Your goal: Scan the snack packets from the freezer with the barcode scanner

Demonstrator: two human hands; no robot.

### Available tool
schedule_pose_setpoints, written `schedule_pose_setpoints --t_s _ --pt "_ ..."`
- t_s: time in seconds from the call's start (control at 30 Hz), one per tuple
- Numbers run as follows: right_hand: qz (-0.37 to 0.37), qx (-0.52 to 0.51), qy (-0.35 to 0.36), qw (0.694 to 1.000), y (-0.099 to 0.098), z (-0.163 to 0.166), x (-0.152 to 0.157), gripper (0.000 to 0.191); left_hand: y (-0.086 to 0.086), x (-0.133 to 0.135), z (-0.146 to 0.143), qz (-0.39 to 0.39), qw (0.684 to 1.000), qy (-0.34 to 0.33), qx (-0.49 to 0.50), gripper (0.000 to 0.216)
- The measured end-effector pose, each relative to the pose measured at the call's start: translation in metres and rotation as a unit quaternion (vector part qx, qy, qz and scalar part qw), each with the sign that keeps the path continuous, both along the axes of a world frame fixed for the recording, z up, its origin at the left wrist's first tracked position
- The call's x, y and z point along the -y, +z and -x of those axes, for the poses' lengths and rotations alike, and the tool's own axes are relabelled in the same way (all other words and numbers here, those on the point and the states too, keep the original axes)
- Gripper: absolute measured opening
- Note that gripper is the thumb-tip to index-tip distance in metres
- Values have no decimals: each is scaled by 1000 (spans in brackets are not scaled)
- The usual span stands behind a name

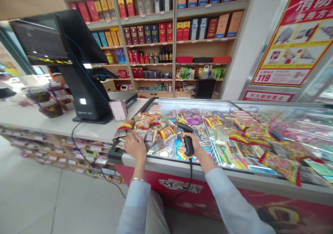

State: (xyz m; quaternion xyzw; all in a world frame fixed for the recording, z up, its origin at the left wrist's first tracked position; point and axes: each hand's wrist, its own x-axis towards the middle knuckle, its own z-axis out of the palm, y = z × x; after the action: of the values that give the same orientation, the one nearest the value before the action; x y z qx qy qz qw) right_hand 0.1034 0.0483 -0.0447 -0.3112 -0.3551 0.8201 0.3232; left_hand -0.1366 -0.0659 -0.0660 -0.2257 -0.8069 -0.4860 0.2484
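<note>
Perhaps, with the right hand (195, 143) clamped round the scanner (189, 148) above the freezer (169, 165), a hard pull could snag the cord (191, 176), while the left hand (135, 146), its grip unclear, might nudge packets (144, 121) over the freezer's edge.

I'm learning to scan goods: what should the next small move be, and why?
I'd probably have the left hand lift the nearby red-and-yellow snack packet toward the barcode scanner: the right hand grips the scanner above the chest freezer, and the left hand lies by the piled packets with none clearly raised.
</note>
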Motion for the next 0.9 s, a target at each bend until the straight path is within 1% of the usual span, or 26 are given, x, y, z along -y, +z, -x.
schedule_pose_setpoints --t_s 0.13,0.3,0.4,0.6,0.8,0.9 --pt "10 3 7 1000 -1 0 -1 22 -2 4 0 14 1000 10 20 40" --pt "12 -5 0 1000 -1 0 -1 19 -4 6 0 -7 1000 -1 24 38" --pt "17 -17 0 1000 -2 0 -2 17 -3 7 -1 -13 999 7 28 39" --pt "22 -18 14 1000 -7 0 -4 19 1 7 -1 5 1000 2 31 42" --pt "-5 -14 -2 1000 -10 1 -6 20 -1 6 4 -10 998 -3 57 43" --pt "-22 -7 -6 1000 -9 3 -5 21 -1 5 6 -12 999 -6 46 43"
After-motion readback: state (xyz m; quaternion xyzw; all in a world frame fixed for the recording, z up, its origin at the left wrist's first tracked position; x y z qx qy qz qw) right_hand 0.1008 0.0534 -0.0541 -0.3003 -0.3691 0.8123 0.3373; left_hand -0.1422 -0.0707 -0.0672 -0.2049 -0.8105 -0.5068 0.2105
